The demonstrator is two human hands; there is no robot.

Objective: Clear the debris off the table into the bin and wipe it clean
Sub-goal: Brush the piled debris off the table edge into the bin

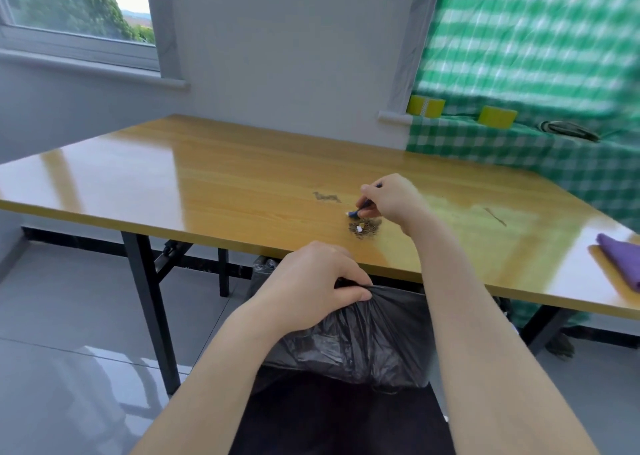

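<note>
Closest to us, our left hand (pixel 320 281) is pinching the black bin liner (pixel 360 343) right under the table (pixel 173 184) edge. Past that, our right hand (pixel 388 198) grips some small blue thing, maybe a scraper, beside the debris pile (pixel 363 229). Purple cloth (pixel 620 264) sits far right.

A pale grey wall (pixel 284 45) stood behind, with a grey-framed window (pixel 79 14) showing green trees. Glossy grey floor tiles (pixel 69 333) reflected daylight. A green-and-white checked cloth (pixel 540 38) hung at right.
</note>
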